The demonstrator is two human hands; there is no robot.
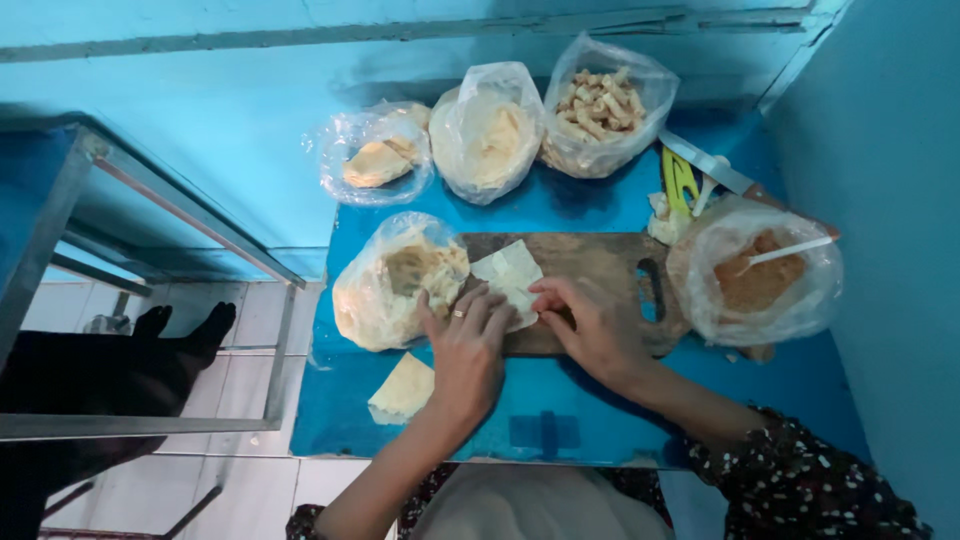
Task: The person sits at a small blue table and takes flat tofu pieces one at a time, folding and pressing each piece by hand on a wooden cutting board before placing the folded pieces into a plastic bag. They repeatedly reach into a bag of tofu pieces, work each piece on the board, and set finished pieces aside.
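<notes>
Head view, looking down on a small blue table (560, 420).

Left hand (468, 345): palm down, fingers spread loosely and laid flat, a ring on one finger; fingertips press the near edge of a pale, thin pastry sheet (510, 275). Not clenched, nothing lifted; it rests on the sheet.

Right hand (588, 322): palm down, fingers half-curled, thumb and forefinger pinching the right edge of the same sheet. Sleeve dark with pale dots.

Pastry sheet: lies flat on a worn wooden cutting board (600, 270), directly under and just beyond both sets of fingertips, between the two hands.

Cutting board: beneath both hands, running off to the right of the right hand, with a slot handle at that end.

Beside the left hand, to its left and touching the board: clear plastic bag of pale sheets (390, 285).

Nearer the body than the left hand, just left of the wrist: a folded pale piece (403, 388) on bare table.

Right of the right hand: a bag of brown filling (760, 285) with a white utensil standing in it.

Beyond the hands, at the far edge: three bags, one holding folded pieces (375, 160), one holding pale dough-like stuff (490, 135), one holding short fried sticks (600, 105).

Far left of the left hand, well apart: a metal frame (180, 210).
</notes>
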